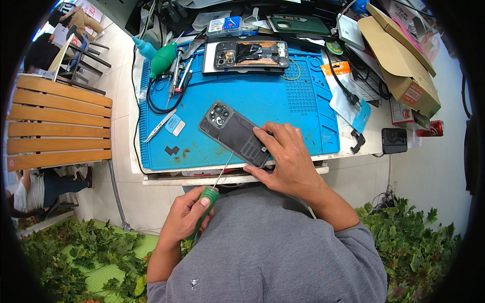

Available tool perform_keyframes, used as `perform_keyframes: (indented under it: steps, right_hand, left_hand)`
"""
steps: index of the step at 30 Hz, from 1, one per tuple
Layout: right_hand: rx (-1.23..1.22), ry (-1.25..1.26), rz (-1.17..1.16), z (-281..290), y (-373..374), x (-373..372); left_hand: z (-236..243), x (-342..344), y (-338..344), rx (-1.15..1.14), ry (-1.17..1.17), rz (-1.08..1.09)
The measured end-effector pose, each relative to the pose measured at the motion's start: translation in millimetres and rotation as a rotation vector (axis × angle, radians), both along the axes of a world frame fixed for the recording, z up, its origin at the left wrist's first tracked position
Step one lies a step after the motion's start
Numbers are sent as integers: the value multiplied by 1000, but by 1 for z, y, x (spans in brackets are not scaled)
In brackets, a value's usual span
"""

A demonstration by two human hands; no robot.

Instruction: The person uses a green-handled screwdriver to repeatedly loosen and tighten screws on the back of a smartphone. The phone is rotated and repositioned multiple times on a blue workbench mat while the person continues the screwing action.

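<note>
Near the front edge of the blue repair mat [202, 101], a dark phone [231, 135] lies tilted, its camera lenses at the far left corner. My right hand [285, 159] grips its near right end, thumb on the near edge and fingers over the back. In my left hand [184, 214] is a tool with a green handle [203, 212] and a thin metal shaft; its kind is unclear. The shaft's tip meets the phone's near long edge, or comes very close to it.
An opened phone [252, 54] with bare inner parts lies at the mat's far side. Left of it are a green air blower [162, 59], several slim tools and white tweezers [160, 126]. Cardboard boxes [399, 60], a plug cable [348, 93] and a black phone [394, 141] crowd the right.
</note>
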State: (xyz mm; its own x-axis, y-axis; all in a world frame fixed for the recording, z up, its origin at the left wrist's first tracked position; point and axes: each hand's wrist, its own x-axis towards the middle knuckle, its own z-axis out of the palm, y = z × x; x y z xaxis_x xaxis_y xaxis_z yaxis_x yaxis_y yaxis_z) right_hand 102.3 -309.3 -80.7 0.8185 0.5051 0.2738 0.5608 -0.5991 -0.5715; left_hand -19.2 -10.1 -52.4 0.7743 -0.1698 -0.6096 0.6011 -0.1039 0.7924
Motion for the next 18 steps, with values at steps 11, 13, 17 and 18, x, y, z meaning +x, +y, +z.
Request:
perform_keyframes:
  steps: [11,13,17,18]
  right_hand:
    - [34,17,5,1,-1,-3]
    - [32,24,5,2,-1,-4]
    - [27,38,-10,3,-1,-5]
    - [25,40,-15,2,-2,-3]
  left_hand:
    - [2,-4,4,-22,-26,38]
    - [2,-5,5,-31,-22,49]
    - [3,-4,6,-39,-19,65]
    - [3,-2,6,-43,-24,70]
